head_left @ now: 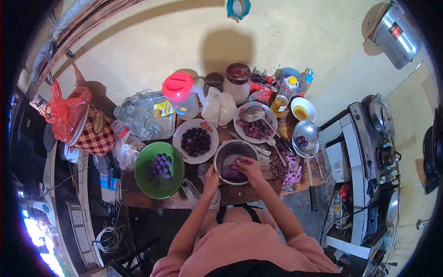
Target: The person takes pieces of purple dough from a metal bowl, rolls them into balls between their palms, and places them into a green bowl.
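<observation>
A metal bowl (222, 157) with purple mash inside stands at the table's front edge. My left hand (212, 180) is closed on the bowl's left rim. Inside the bowl's right part, my right hand (249, 170) has its fingers pressed together around some purple mash (236, 165). Left of the bowl, a white plate (213, 134) carries dark purple balls (196, 141), and a green basin (144, 181) holds lighter purple balls (160, 166). Purple peels (291, 173) lie on the wood to the right. Behind them is a plate (272, 114) of purple chunks with a slotted ladle (253, 114).
A pink-lidded jug (179, 87), a jar (237, 85) and an oil bottle (282, 96) line the back. Glasses (138, 113) fill a tray at the left. A skimmer (305, 135) rests over a bowl at the right, its handle past the table edge. A stove (362, 138) stands further right.
</observation>
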`<state>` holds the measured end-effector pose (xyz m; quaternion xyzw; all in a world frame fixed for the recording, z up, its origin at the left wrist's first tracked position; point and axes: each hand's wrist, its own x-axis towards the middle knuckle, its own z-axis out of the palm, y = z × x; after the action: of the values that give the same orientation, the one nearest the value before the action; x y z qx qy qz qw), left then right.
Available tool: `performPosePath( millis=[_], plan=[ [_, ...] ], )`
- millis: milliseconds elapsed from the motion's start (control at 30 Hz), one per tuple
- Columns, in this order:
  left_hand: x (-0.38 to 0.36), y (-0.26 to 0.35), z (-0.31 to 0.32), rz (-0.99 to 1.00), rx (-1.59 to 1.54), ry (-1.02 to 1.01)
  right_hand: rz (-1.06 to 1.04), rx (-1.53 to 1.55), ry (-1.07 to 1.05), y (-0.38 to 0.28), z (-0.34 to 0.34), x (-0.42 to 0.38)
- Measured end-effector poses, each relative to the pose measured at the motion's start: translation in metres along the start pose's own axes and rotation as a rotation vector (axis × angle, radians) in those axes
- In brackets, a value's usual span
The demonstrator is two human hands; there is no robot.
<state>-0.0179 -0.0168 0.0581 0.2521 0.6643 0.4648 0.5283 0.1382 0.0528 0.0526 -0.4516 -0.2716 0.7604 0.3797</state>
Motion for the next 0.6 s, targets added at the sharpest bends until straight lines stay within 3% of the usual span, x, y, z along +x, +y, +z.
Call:
performPosePath(
  millis=[67, 167, 267, 367, 467, 600],
  plan=[
    [0.019, -0.035, -0.012, 0.224, 0.170, 0.006, -0.005, -0.039, -0.051, -0.002, 0.000, 0.000],
    [-0.007, 0.009, -0.009, 0.202, 0.383, 0.126, -0.090, -0.115, -0.125, -0.012, 0.005, -0.005],
    [-0.010, 0.023, -0.006, 0.435, 0.351, 0.189, -0.004, -0.162, -0.164, -0.015, 0.001, 0.001],
    [-0.008, 0.038, 0.001, 0.524, 0.285, 0.186, 0.004, 0.001, -0.257, -0.017, 0.000, 0.000],
    [0.004, 0.040, 0.015, 0.582, 0.009, 0.087, 0.066, 0.100, -0.355, -0.037, 0.010, -0.010],
    [0.025, 0.056, 0.047, 0.400, -0.217, 0.100, 0.036, -0.017, -0.446, -0.045, 0.023, -0.015]
  ],
)
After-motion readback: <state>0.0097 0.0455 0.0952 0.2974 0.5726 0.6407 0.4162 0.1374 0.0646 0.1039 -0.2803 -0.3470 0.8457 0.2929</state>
